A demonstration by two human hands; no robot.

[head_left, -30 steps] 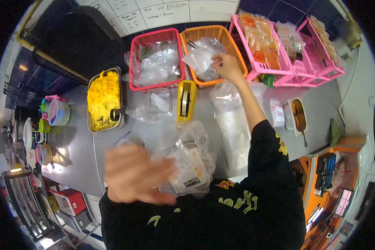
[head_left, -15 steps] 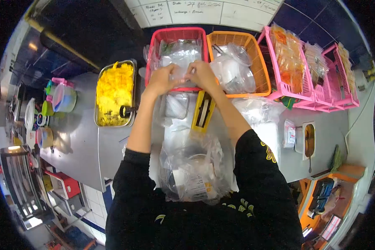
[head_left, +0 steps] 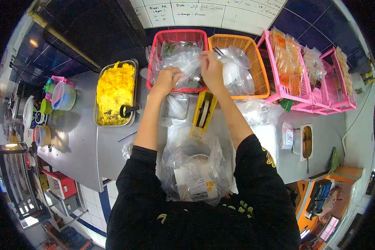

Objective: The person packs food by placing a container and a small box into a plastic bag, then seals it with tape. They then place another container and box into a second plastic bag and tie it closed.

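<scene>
Over the front of a red basket point(head_left: 155, 41) filled with clear plastic bags, my two hands are apart. My right hand point(head_left: 213, 71) pinches a clear plastic bag point(head_left: 191, 61) at the basket's right side, its fingertips slightly blurred. My left hand point(head_left: 167, 81) is closed at the basket's front left, thumb and fingers pressed together against the same clear plastic; the exact grip is partly hidden. A yellow tape sealer point(head_left: 203, 113) lies just below the right wrist. Beside it is a clear container point(head_left: 176, 106) with white contents.
To the left stands a metal tray of yellow food point(head_left: 116, 93) with a black-handled utensil. An orange basket point(head_left: 260, 62) holds clear lids. Pink racks point(head_left: 298, 93) with filled packets are at the right. A plastic-wrapped bundle point(head_left: 196, 175) lies close to my body.
My hands have moved apart from nearly touching. The right hand has gone up and right, drawing clear plastic with it; the left is slightly lower.
</scene>
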